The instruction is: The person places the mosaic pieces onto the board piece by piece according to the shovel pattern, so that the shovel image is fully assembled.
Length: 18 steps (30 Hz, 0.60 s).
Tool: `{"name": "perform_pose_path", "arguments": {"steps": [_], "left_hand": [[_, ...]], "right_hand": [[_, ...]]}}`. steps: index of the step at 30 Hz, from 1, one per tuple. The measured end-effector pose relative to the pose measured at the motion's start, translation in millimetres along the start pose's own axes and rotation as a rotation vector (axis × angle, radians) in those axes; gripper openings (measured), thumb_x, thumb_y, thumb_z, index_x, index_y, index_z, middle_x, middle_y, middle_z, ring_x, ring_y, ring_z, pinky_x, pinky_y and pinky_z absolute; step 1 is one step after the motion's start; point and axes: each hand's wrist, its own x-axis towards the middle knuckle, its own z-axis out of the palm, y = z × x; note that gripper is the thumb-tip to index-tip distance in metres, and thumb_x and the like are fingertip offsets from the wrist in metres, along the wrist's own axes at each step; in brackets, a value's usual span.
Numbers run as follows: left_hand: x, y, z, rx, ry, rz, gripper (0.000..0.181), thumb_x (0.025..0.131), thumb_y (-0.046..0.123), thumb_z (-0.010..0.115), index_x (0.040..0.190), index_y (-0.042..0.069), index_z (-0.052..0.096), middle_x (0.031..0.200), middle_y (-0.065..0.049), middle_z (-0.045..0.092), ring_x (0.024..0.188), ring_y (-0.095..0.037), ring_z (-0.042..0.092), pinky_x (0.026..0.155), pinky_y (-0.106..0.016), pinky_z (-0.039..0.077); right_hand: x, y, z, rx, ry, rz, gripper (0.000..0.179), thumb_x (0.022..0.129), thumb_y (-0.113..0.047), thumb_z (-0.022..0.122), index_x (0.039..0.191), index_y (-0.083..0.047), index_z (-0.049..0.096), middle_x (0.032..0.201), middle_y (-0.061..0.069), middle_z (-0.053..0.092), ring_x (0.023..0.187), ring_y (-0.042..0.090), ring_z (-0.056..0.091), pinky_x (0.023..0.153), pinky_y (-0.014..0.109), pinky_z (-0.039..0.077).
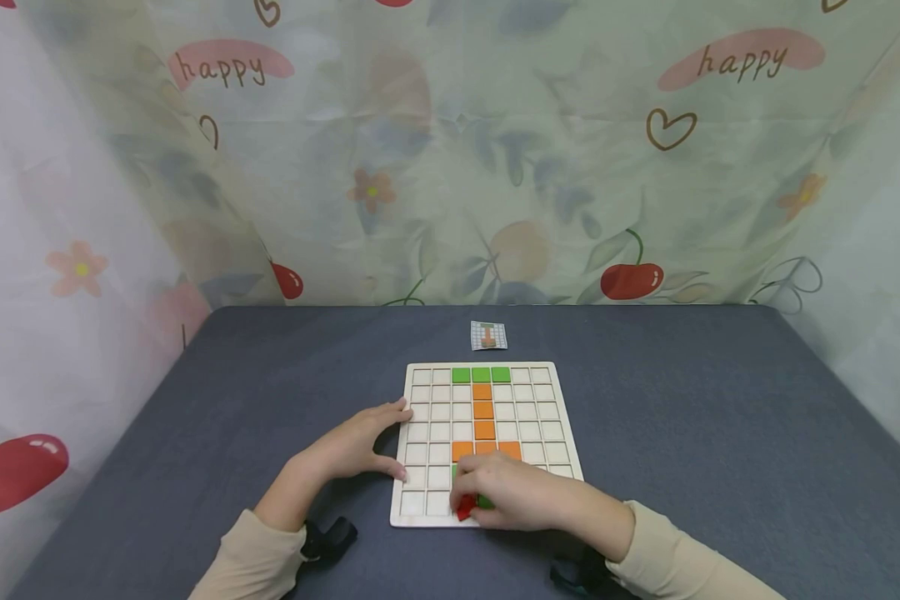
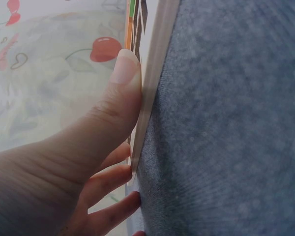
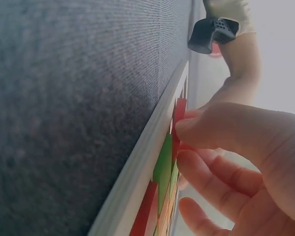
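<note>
A white gridded board [image 1: 414, 503] lies on the table. Along its left edge rests my left hand [image 1: 356, 442], thumb and fingers spread and touching the rim; in the left wrist view the thumb [image 2: 120, 93] lies against the board's side. At the near row, my right hand [image 1: 513, 493] pinches a red square tile [image 1: 464, 507], which stands tilted in the right wrist view. Beside that tile is a green tile [image 3: 162, 164], with another red tile [image 3: 145, 211] farther along. My right hand hides part of the lower rows in the head view.
Green tiles [image 1: 482, 375] fill the middle of the far row. Below them runs a column of orange tiles [image 1: 483, 409] down to an orange row. A small printed card [image 1: 488, 336] lies behind the board on the dark tablecloth [image 1: 690, 417]. Patterned curtains [image 1: 450, 167] surround the table.
</note>
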Motion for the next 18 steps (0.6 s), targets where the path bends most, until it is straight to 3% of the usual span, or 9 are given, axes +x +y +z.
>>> {"name": "perform_pose_path", "arguments": {"steps": [4, 11, 18], "left_hand": [[0.0, -0.2, 0.0, 0.0, -0.001, 0.003, 0.086, 0.068, 0.038, 0.08, 0.139, 0.005, 0.044, 0.152, -0.015, 0.031, 0.14, -0.034, 0.03, 0.111, -0.05, 0.03], [-0.1, -0.1, -0.3, -0.005, 0.002, 0.009, 0.086, 0.068, 0.038, 0.08, 0.139, 0.005, 0.044, 0.152, -0.015, 0.031, 0.14, -0.034, 0.03, 0.111, -0.05, 0.029], [-1.0, 0.3, -0.3, -0.011, -0.003, 0.003, 0.085, 0.069, 0.037, 0.08, 0.139, 0.006, 0.043, 0.152, -0.015, 0.031, 0.14, -0.034, 0.03, 0.112, -0.05, 0.029]], "right_hand": [[-0.8, 1.3, 0.7, -0.013, 0.027, -0.049, 0.013, 0.082, -0.006, 0.064, 0.089, -0.015, 0.069, 0.086, -0.005, 0.061, 0.075, 0.001, 0.053, 0.072, 0.009, 0.043], [-1.2, 0.4, 0.7, -0.099, 0.034, -0.026, 0.013, 0.081, -0.011, 0.066, 0.09, -0.02, 0.07, 0.086, -0.008, 0.06, 0.078, 0.0, 0.052, 0.078, 0.019, 0.045], [-0.6, 1.7, 1.2, -0.1, 0.04, -0.076, 0.014, 0.08, -0.009, 0.068, 0.089, -0.02, 0.07, 0.086, -0.008, 0.061, 0.077, 0.001, 0.052, 0.078, 0.017, 0.044]]}}
